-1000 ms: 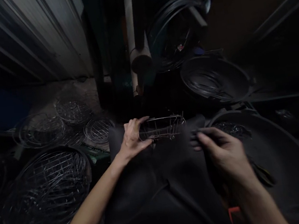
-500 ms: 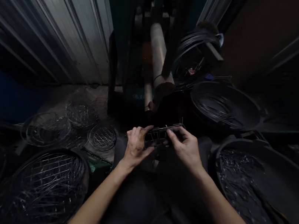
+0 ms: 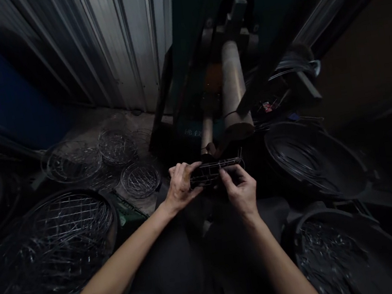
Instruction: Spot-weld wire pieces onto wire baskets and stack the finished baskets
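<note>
A small wire basket frame (image 3: 217, 169) is held in front of me, just below a dark machine with pale rollers (image 3: 233, 87). My left hand (image 3: 182, 188) is closed on the frame's left end, thumb under and fingers over the rim. Fingers of my right hand (image 3: 240, 190) pinch its right side from below. Both forearms reach in over my dark-clothed lap. The light is very dim, so the frame's fine detail is hard to make out.
Round wire grids (image 3: 140, 179) lie on the floor at left, and a large tub of wire baskets (image 3: 59, 246) stands near my left arm. Two dark basins hold wire pieces: one at right (image 3: 308, 159), one at lower right (image 3: 337, 253). Corrugated metal wall (image 3: 122, 45) behind.
My right hand left the lower-right basin and came up to grip the frame's right side. The view tilted up, so the machine now shows more fully.
</note>
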Available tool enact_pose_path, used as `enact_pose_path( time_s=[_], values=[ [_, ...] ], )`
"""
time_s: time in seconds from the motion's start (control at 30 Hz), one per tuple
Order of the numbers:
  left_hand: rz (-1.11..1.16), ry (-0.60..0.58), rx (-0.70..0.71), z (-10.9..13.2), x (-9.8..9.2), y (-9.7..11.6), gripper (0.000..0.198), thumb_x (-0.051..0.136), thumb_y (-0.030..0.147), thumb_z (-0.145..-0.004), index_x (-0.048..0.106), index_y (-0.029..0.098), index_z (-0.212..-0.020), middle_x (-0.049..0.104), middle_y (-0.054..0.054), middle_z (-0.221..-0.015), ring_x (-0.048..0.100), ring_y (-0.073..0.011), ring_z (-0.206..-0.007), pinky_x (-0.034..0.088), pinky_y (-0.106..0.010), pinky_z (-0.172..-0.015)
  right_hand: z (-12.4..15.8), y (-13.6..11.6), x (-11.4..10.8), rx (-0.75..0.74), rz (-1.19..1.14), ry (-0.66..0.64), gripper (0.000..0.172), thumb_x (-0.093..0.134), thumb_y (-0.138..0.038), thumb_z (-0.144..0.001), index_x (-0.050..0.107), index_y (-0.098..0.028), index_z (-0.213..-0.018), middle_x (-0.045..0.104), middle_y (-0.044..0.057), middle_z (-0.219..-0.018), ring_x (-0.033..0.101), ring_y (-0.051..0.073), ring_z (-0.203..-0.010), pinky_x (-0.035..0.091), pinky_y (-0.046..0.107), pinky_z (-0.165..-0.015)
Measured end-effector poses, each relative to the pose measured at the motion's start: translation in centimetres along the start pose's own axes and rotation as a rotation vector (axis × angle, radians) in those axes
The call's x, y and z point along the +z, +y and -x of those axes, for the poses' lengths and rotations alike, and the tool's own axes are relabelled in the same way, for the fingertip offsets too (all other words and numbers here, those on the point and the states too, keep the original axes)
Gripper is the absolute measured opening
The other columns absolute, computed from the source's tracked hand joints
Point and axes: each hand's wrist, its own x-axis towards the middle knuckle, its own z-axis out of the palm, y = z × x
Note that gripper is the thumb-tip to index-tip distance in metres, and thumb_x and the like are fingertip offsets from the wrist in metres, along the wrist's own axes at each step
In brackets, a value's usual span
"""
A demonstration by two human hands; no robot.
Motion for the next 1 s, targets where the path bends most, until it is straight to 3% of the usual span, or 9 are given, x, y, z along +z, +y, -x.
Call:
enact_pose_path(
  time_s=[0.47, 1.0],
  values=[
    [-0.007, 0.098, 0.096, -0.7, 0.5, -1.2, 0.054, 0.064, 0.023, -0.074, 0.044, 0.015, -0.124, 0.053, -0.006, -0.095, 0.048, -0.0217, -0.086, 0.032, -0.036, -0.080, -1.0, 0.5, 0.4, -0.072, 0.024, -0.002, 0.019, 0.060, -0.034, -0.083, 0.058, -0.017, -0.073, 0.057, -0.003, -0.063, 0.052, 0.010, -0.057, 0.042, 0.021, -0.054],
    [-0.005, 0.058, 0.069, -0.9, 0.1, -1.0, 0.057, 0.065, 0.022, -0.073, 0.042, 0.019, -0.125, 0.054, -0.005, -0.097, 0.049, -0.0222, -0.089, 0.032, -0.037, -0.082, -0.9, 0.0, 0.7, -0.078, 0.051, 0.033, 0.019, 0.060, -0.035, -0.083, 0.059, -0.017, -0.075, 0.059, -0.002, -0.066, 0.053, 0.011, -0.059, 0.044, 0.021, -0.055]
  ],
)
